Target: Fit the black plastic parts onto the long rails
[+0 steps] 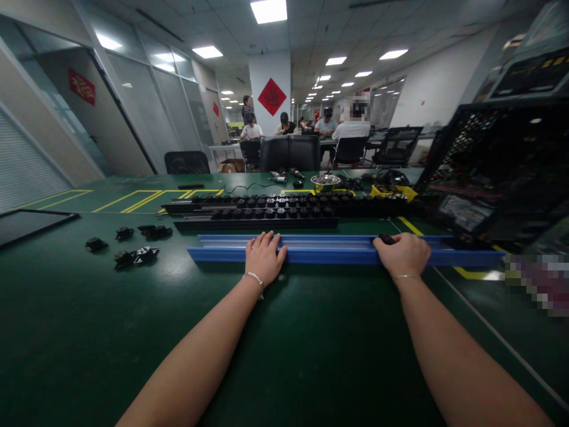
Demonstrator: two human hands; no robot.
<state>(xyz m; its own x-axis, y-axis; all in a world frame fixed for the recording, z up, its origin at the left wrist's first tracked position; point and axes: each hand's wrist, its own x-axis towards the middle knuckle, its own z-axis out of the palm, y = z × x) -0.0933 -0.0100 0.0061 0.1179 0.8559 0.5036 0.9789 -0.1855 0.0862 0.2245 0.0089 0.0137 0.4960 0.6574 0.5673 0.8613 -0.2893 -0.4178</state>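
A long blue channel rail (329, 255) lies crosswise on the green table in front of me. My left hand (265, 256) rests flat over its left half, fingers stretched across the channel and thumb apart. At the right half, my right hand (403, 254) is closed around a small black part (386, 239) at the channel. My palm hides much of that part, so its exact kind does not show. More dark pieces sit in the rail's right end (466, 244).
Behind the blue rail stand black rails (255, 223) carrying rows of round black parts. Loose black parts (146, 254) lie at left. Farther back are a metal bowl (326, 181) and a yellow tray (393, 193). A dark perforated rack (480, 154) rises at right. People sit beyond the table.
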